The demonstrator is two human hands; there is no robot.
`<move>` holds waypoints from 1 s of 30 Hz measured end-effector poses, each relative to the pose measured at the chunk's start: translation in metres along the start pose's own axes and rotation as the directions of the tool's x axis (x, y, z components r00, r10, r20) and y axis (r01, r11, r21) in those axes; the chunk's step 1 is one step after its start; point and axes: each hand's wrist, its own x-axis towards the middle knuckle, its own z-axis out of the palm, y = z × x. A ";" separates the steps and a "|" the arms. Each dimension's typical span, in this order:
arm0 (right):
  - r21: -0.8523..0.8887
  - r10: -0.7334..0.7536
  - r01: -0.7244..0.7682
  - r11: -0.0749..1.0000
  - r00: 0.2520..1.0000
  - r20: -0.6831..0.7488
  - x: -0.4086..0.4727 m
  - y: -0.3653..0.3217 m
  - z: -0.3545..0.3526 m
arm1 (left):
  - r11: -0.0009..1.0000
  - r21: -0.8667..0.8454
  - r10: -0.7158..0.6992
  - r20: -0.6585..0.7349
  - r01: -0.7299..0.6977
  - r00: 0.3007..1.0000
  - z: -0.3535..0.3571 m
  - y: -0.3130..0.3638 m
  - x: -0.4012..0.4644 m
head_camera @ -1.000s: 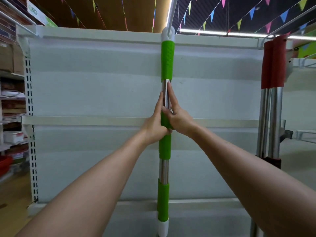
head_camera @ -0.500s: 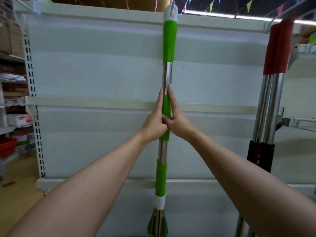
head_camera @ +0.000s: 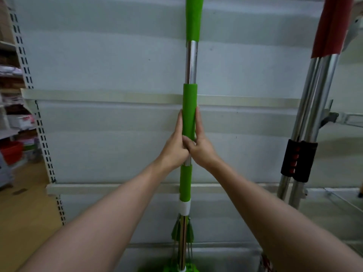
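A green and chrome mop point(head_camera: 191, 61) stands upright in front of a white shelving panel, its top out of view. Its handle has green sleeves, a white collar low down and green strands near the floor. My left hand point(head_camera: 175, 144) and my right hand point(head_camera: 201, 144) clasp the middle green sleeve from either side. The fingers reach up along the sleeve and the thumbs curl across its front. Both hands touch each other at the thumbs.
A second mop pair with red grips point(head_camera: 330, 26), chrome poles and black collars point(head_camera: 298, 160) leans at the right. The white shelving back panel point(head_camera: 110, 61) fills the view behind. Stocked store shelves point(head_camera: 13, 118) and a tan floor lie at the left.
My hands have slid down the mop handle, from the upper chrome section onto the lower part of the middle green sleeve. The view has tilted downward, showing the mop strands.
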 end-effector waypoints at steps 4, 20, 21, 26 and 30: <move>0.094 0.076 -0.080 0.992 0.996 0.054 -0.013 0.021 0.010 | 0.998 -0.007 -0.065 0.077 0.066 0.995 0.013 -0.018 -0.014; -0.088 0.271 -0.261 0.961 0.954 0.126 -0.049 0.058 0.029 | 0.980 0.061 -0.198 0.218 0.189 0.956 0.025 -0.049 -0.055; -0.107 0.277 -0.264 0.958 0.953 0.124 -0.049 0.056 0.029 | 0.978 0.067 -0.206 0.222 0.195 0.953 0.025 -0.049 -0.056; -0.161 0.284 -0.260 0.952 0.948 0.146 -0.057 0.049 0.025 | 0.974 0.165 -0.198 0.282 0.156 0.939 0.021 -0.040 -0.069; -0.195 0.347 -0.330 0.924 0.936 0.061 -0.095 0.063 0.016 | 0.921 0.298 -0.334 0.270 0.252 0.903 0.012 -0.046 -0.104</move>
